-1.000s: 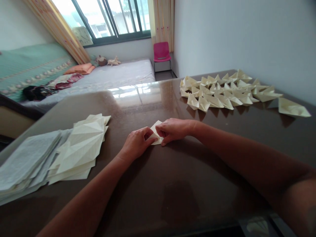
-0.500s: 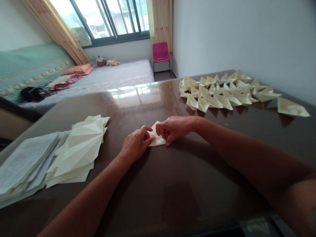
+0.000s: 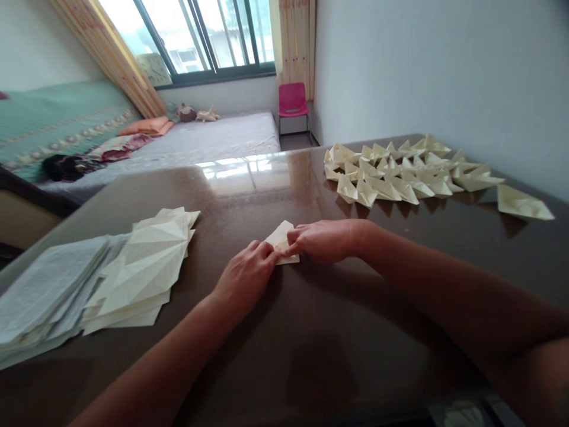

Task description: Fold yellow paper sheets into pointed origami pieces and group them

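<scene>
A small folded piece of cream paper (image 3: 281,233) lies on the dark, glossy table (image 3: 249,356), between my two hands. On its left side, my left hand (image 3: 251,267) has its fingers bent together against the paper's near edge. My right hand (image 3: 324,240) presses the right side with curled fingers, its fingertips close to those of the left. Both hands cover part of the paper, so the fold under the fingertips is hidden.
At the left lie a stack of creased cream sheets (image 3: 151,255) and a pile of greyish printed paper (image 3: 48,284). Rows of folded paper boats (image 3: 400,172) stand at the back right, with a single boat (image 3: 524,203) beside them. Beyond are a bed (image 3: 240,133) and a pink chair (image 3: 292,101).
My left fingers have closed in over the paper's near edge, and my right hand has flattened and turned lower beside it. The view has shifted slightly.
</scene>
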Tool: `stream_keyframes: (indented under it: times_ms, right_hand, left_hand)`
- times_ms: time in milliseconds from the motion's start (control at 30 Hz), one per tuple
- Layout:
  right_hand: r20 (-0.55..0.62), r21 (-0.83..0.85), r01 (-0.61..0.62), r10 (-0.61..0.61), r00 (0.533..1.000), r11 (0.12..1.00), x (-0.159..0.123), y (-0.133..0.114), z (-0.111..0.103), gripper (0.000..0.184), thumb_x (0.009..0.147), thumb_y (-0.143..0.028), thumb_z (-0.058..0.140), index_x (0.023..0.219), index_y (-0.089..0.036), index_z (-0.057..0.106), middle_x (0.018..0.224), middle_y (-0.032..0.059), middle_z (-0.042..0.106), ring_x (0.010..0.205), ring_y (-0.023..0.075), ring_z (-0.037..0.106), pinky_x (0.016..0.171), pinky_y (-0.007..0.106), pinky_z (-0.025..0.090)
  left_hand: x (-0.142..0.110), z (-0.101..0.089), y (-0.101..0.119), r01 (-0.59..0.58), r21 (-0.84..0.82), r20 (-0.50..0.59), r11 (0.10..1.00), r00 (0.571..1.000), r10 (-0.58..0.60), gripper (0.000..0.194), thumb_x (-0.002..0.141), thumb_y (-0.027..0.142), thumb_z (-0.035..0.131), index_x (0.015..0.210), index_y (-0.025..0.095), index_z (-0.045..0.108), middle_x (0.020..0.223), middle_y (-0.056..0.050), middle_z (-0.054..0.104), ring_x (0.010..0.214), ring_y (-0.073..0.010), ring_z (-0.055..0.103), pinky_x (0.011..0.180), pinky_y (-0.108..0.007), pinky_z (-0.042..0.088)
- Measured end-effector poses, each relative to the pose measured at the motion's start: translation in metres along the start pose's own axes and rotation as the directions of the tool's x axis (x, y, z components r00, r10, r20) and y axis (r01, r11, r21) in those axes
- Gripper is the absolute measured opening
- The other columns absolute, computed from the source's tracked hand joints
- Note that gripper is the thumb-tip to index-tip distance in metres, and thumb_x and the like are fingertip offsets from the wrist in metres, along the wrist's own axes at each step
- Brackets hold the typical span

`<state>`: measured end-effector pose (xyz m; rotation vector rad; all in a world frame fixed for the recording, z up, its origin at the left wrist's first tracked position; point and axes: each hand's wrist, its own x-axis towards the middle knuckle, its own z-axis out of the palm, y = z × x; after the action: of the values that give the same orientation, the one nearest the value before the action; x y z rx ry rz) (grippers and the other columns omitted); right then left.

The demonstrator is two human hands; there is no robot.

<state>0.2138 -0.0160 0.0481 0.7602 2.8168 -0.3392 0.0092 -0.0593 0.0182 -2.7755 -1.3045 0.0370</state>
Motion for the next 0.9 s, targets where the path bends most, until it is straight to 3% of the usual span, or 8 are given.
stream_keyframes:
  times_ms: [100,267,433,567,667,733,833,900]
  right_hand:
    - [0.012,-0.090,-0.056,0.057,0.998,0.994,0.000,-0.013,-0.002,0.036,0.085,-0.018,0.053,0.119,-0.021,0.062,0.115,0.0104,0.060,0.103,0.0239,0.057,0.072,0.029,0.044]
    - [0.011,-0.148,-0.130,0.133,0.991,0.981,0.002,-0.030,-0.005,0.030,0.090,-0.020,0.046,0.114,-0.016,0.063,0.113,0.0129,0.060,0.102,0.0246,0.058,0.066,0.028,0.044]
    - [0.004,-0.168,-0.136,0.139,0.990,0.976,0.001,-0.033,-0.006,0.028,0.087,-0.020,0.049,0.109,-0.016,0.065,0.112,0.0126,0.061,0.102,0.0247,0.058,0.064,0.027,0.044]
    - [-0.071,-0.161,-0.162,0.152,0.986,0.974,0.007,-0.033,0.000,0.023,0.087,-0.027,0.051,0.102,-0.016,0.065,0.106,0.0119,0.064,0.094,0.0234,0.062,0.063,0.027,0.045]
    - [-0.181,-0.172,-0.181,0.150,0.972,0.968,0.013,-0.035,0.007,0.021,0.089,-0.023,0.047,0.102,-0.017,0.063,0.099,0.0100,0.065,0.085,0.0209,0.063,0.061,0.027,0.043]
    - [-0.232,-0.204,-0.188,0.139,0.963,0.961,0.016,-0.034,0.010,0.021,0.090,-0.019,0.046,0.103,-0.019,0.062,0.096,0.0090,0.066,0.084,0.0208,0.063,0.061,0.027,0.043]
    - [-0.262,-0.258,-0.169,0.099,0.960,0.951,0.017,-0.024,0.010,0.019,0.091,-0.017,0.048,0.102,-0.021,0.063,0.094,0.0076,0.066,0.088,0.0210,0.061,0.064,0.027,0.042]
    - [-0.257,-0.280,-0.110,0.036,0.966,0.954,0.018,-0.009,0.010,0.017,0.092,-0.020,0.050,0.101,-0.022,0.064,0.094,0.0069,0.066,0.090,0.0205,0.059,0.067,0.027,0.042]
  left_hand:
    - [-0.010,-0.004,0.016,-0.054,0.155,0.096,0.986,0.995,0.039,0.037,0.089,0.010,0.044,0.123,0.009,0.058,0.112,-0.014,0.063,0.101,-0.0255,0.057,0.087,-0.037,0.048]
    - [-0.017,-0.003,0.027,-0.060,0.292,0.141,0.955,0.990,0.019,0.043,0.089,0.008,0.038,0.130,0.000,0.051,0.132,-0.024,0.053,0.118,-0.0314,0.053,0.096,-0.045,0.043]
    - [-0.017,-0.013,0.023,-0.052,0.312,0.193,0.949,0.981,-0.010,0.036,0.086,0.006,0.044,0.116,0.003,0.064,0.125,-0.024,0.058,0.113,-0.0319,0.055,0.085,-0.043,0.047]
    - [-0.017,-0.022,0.014,0.017,0.270,0.200,0.963,0.977,-0.073,0.026,0.081,0.006,0.048,0.087,0.010,0.074,0.100,-0.018,0.069,0.096,-0.0307,0.061,0.074,-0.041,0.048]
    - [-0.016,-0.022,0.000,0.114,0.205,0.130,0.972,0.981,-0.142,0.026,0.082,0.006,0.048,0.082,0.015,0.072,0.086,-0.012,0.070,0.086,-0.0265,0.064,0.071,-0.038,0.049]
    - [-0.013,-0.019,-0.012,0.185,0.155,0.044,0.971,0.980,-0.193,0.025,0.083,0.010,0.048,0.083,0.019,0.070,0.088,-0.007,0.070,0.084,-0.0244,0.065,0.069,-0.035,0.049]
    - [-0.008,-0.009,-0.028,0.238,0.020,-0.129,0.971,0.964,-0.234,0.029,0.087,0.016,0.045,0.103,0.024,0.067,0.109,-0.005,0.068,0.093,-0.0226,0.064,0.073,-0.033,0.051]
    - [-0.003,0.001,-0.037,0.176,-0.100,-0.233,0.979,0.953,-0.195,0.039,0.087,0.014,0.042,0.120,0.025,0.060,0.126,-0.004,0.060,0.110,-0.0217,0.057,0.089,-0.034,0.050]
